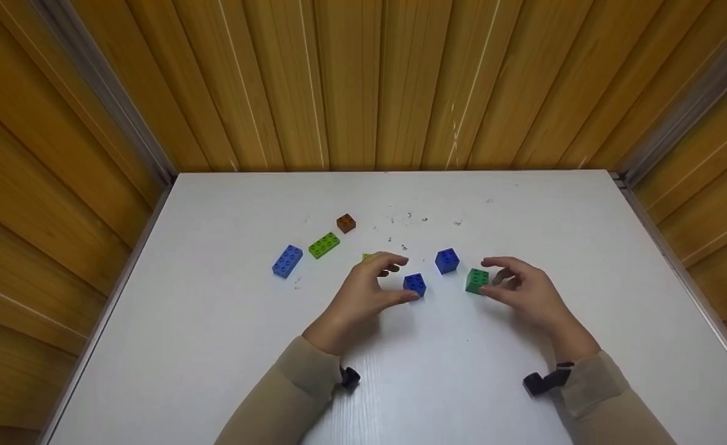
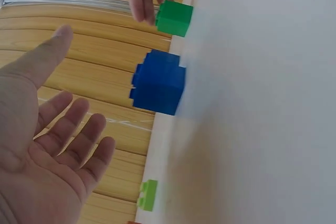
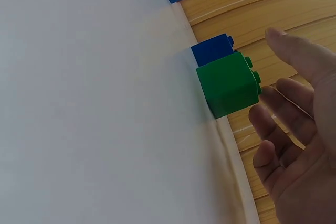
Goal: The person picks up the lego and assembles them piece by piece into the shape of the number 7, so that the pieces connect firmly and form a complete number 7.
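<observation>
My left hand [image 1: 368,289] hovers beside a square blue toy building brick [image 1: 414,285], thumb and fingers spread apart to either side of it. In the left wrist view the palm shows with nothing in it, and the blue brick [image 2: 157,85] stands off the fingertips. Over on the right, a green brick [image 1: 476,280] sits on the table by the thumb and fingers of my right hand [image 1: 529,293]. The right wrist view shows a gap between that hand's fingers and thumb, close to the green brick [image 3: 229,85]. A second square blue brick [image 1: 447,261] stands between the hands, farther back.
On the white table [image 1: 215,346], a long blue brick [image 1: 287,261], a long lime brick [image 1: 324,245] and a small brown brick [image 1: 346,223] lie to the left. Another lime brick [image 1: 366,255] is mostly hidden behind my left hand. Yellow-brown slatted walls [image 1: 351,86] surround the table.
</observation>
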A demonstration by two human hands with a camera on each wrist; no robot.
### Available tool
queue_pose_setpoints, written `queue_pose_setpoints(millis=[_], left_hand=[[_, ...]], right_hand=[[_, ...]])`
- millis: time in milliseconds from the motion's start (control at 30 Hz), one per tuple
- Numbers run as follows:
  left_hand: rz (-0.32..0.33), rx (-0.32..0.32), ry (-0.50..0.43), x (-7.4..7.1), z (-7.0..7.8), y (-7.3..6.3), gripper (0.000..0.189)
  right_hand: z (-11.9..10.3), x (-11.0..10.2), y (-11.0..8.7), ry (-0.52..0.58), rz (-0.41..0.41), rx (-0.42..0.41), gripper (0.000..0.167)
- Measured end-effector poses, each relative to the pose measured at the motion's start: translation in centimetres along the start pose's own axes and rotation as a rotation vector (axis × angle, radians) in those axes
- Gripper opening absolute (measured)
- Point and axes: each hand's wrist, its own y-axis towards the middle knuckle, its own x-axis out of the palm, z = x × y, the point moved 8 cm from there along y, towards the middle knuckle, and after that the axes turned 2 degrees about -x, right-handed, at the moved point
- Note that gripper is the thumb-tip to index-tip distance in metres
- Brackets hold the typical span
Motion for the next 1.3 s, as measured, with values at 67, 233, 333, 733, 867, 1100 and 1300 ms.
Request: queue_pose_setpoints(millis=[67,233,333,733,867,1100,1300], left_hand=[[-0.004,-0.020,-0.016,0.3,-0.5,0.2,0.067],[-0.011,-0.090,-0.086,1.2,-1.8,0.5,0.071],[-0.011,-0.123,-0.115,1.5,-2.3,0.6,0.071],[-0.038,-0.109,-0.126,2.4,-2.8,1.5,0.066],[-0.032,-0.100,-0.096,2.5,-3.0,1.4,0.056],[-0.019,-0.106,-0.058,2.4,-3.4,1.2,0.041],[-0.030,-0.111,-0.032,2.1,-3.3,1.0,0.039]], right_hand=[[-0.1,0.1,0.2,-0.011,0.002,0.000,0.061],[-0.1,0.2,0.3,-0.034,0.003,0.012,0.063],[-0.1,0.3,0.4,-0.034,0.002,0.015,0.063],[0.8,0.7,0.5,-0.054,-0.016,0.063,0.058],[1.1,0.9,0.3,-0.060,-0.022,0.069,0.055],[1.1,1.0,0.2,-0.062,-0.010,0.052,0.052],[1.2,0.8,0.1,-0.024,-0.003,0.063,0.052]])
